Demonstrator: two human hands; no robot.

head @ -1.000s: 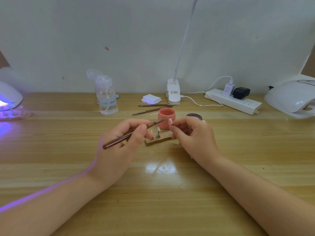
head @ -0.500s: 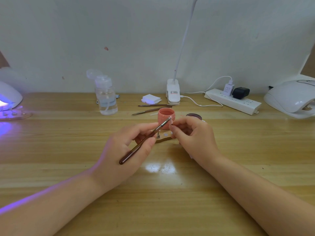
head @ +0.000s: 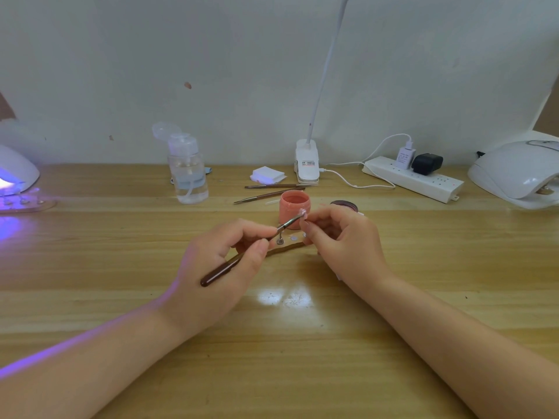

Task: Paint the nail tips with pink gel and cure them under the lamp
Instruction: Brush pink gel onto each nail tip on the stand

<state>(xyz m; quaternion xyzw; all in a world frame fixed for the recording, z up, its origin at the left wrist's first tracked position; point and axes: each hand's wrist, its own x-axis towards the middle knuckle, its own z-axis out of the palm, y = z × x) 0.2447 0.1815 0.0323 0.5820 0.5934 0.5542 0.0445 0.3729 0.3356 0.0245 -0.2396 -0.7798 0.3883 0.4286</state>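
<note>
With the left hand (head: pixel 220 264) gripping the gel brush (head: pixel 251 249) against the nail tip (head: pixel 303 213) the right hand (head: pixel 338 237) is pinching, an unsteady stroke is risking smeared fingers.

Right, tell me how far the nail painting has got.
Looks done: a strip of tips sits at the lit lamp on the far left, apparently curing. In hand: the left hand holds the brush to a nail tip pinched by the right hand. Left: the holder below shows open pegs, so more tips probably need painting and curing.
</note>
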